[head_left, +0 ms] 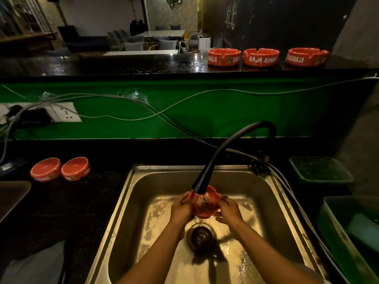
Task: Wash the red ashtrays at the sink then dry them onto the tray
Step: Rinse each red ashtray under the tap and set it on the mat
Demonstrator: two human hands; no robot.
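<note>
A red ashtray [203, 204] is held over the steel sink [131, 191], right under the black faucet head [202, 184], with water running into it. My left hand [180, 209] grips its left rim and my right hand [229, 211] holds its right rim. Two red ashtrays [46, 169] [75, 168] lie upside down on the dark counter left of the sink. Three more red ashtrays [224, 57] [261, 57] [307, 57] stand upright on the high bar ledge at the back right. A dark tray [10, 196] shows at the left edge.
The drain [201, 237] sits in the wet sink bottom below the hands. A green plastic container [320, 170] and a green tub [348, 232] stand right of the sink. Cables [143, 107] run along the green wall past a wall socket [65, 112].
</note>
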